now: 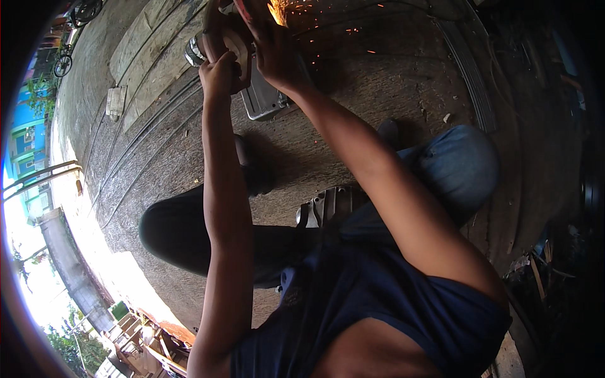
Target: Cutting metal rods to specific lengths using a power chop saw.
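At the top of the view is what looks like a cut-off saw with a brown loop-shaped handle (245, 63) and a grey metal base (259, 101). My left hand (219, 74) is closed around the lower left side of that handle. Right beside it, my right hand (277, 60) reaches up along the machine, its fingers bent over a dark reddish part that I cannot make out. Bright orange sparks (278, 12) spray out just past the right fingers. The cutting point lies beyond the upper edge. A silvery round part (194, 51) shows left of the handle.
My bent knees (463, 167) flank a sandalled foot (324, 206) on the rough floor. Long thin rods (148, 126) lie at the left, near a small pale block (116, 102). A ribbed metal strip (469, 75) lies to the right. Wooden pieces (129, 334) stand lower left.
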